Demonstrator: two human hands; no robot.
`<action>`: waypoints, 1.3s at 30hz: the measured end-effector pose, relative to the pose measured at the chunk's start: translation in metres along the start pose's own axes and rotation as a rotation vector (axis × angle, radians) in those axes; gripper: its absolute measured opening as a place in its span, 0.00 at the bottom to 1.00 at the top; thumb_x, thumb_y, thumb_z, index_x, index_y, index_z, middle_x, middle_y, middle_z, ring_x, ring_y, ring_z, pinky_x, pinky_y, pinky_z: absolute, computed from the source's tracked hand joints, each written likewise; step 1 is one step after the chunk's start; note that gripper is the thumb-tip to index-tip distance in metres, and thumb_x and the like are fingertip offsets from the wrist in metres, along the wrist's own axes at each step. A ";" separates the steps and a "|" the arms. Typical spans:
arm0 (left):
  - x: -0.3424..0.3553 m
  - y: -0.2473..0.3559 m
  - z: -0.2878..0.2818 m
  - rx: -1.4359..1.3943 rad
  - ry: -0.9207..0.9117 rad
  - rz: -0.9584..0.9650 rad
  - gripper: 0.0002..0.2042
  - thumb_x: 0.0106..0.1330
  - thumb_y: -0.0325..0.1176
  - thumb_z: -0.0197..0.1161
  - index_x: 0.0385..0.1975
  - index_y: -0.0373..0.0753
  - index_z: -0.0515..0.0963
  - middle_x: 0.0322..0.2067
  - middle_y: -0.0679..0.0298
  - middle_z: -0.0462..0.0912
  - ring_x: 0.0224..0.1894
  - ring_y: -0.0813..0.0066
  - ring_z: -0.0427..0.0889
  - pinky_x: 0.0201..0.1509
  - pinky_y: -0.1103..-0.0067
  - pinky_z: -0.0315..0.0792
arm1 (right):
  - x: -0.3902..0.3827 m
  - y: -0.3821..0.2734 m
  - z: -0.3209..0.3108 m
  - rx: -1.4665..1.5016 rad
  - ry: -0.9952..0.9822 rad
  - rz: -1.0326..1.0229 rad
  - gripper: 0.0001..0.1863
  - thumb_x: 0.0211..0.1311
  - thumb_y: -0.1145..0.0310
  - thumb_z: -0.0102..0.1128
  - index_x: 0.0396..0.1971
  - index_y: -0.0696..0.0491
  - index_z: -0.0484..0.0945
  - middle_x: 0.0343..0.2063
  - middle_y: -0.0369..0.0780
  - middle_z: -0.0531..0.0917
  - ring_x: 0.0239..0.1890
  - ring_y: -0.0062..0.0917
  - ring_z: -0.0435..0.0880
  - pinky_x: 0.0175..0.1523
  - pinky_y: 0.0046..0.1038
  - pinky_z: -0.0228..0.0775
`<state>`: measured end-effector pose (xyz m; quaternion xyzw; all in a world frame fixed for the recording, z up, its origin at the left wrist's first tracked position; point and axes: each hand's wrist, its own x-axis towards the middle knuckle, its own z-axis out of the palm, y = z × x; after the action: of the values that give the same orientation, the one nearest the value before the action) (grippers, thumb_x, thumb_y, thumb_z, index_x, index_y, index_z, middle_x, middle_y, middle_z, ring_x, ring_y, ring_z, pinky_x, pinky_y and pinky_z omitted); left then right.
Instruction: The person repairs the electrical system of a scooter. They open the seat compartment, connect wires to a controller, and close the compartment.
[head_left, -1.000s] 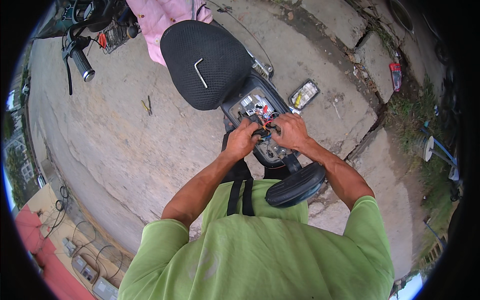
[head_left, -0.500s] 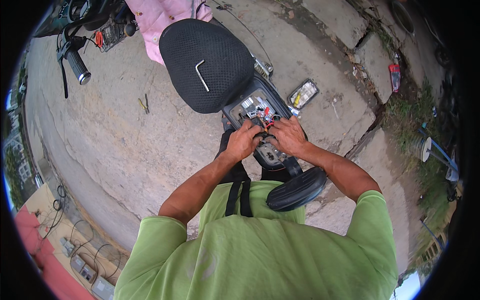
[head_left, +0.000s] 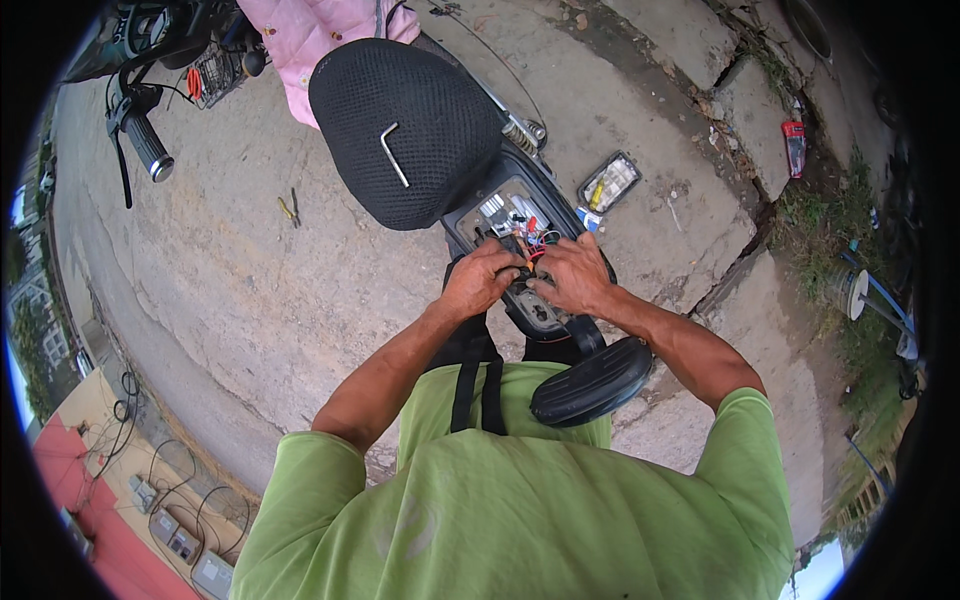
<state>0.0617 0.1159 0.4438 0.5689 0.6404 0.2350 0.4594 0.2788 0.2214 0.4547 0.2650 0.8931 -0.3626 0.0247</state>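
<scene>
Both my hands are over the open compartment [head_left: 462, 228] of an electric bike, behind its seat. My left hand [head_left: 480, 280] is closed, thumb and fingers pinching at the left of the bundle. My right hand [head_left: 572, 274] is closed too, curled in from the right side. Their fingertips nearly meet around red and orange wires [head_left: 533, 252]; the exact piece in each grip is partly hidden by the fingers. Small electrical parts [head_left: 497, 208] lie in the compartment just beyond. A hex key [head_left: 394, 155] rests on the black mesh seat [head_left: 400, 90].
A black padded backrest [head_left: 590, 383] stands close to my body. Pliers [head_left: 290, 208] lie on the concrete at left. Right of the bike is an open parts case [head_left: 609, 182]; farther off lies a red packet [head_left: 794, 148]. A handlebar grip [head_left: 150, 145] juts in at upper left.
My hands stay at the wires with only small finger movements; the left hand's fingers have shifted slightly. The whole view has moved a little.
</scene>
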 end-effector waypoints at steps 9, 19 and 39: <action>-0.004 -0.002 0.002 -0.076 -0.007 0.007 0.13 0.62 0.21 0.68 0.45 0.39 0.86 0.38 0.57 0.80 0.46 0.56 0.82 0.52 0.67 0.77 | 0.005 -0.001 -0.004 0.028 -0.055 0.136 0.17 0.60 0.57 0.65 0.45 0.50 0.88 0.40 0.41 0.88 0.47 0.34 0.85 0.55 0.42 0.64; 0.004 -0.004 0.014 -0.003 0.027 -0.077 0.11 0.63 0.25 0.69 0.44 0.38 0.80 0.38 0.52 0.83 0.45 0.46 0.84 0.48 0.60 0.77 | 0.027 -0.008 -0.015 0.164 -0.220 0.344 0.21 0.56 0.59 0.68 0.51 0.49 0.86 0.45 0.42 0.88 0.52 0.38 0.85 0.56 0.47 0.66; 0.024 0.025 -0.001 0.241 0.056 -0.428 0.17 0.58 0.35 0.75 0.45 0.40 0.79 0.48 0.53 0.80 0.51 0.50 0.82 0.55 0.61 0.77 | 0.006 0.004 0.006 -0.074 -0.007 0.045 0.19 0.55 0.56 0.74 0.45 0.47 0.85 0.39 0.37 0.84 0.46 0.31 0.82 0.49 0.41 0.61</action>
<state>0.0754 0.1446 0.4574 0.4642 0.7822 0.0699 0.4097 0.2747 0.2219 0.4464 0.2825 0.8998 -0.3294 0.0457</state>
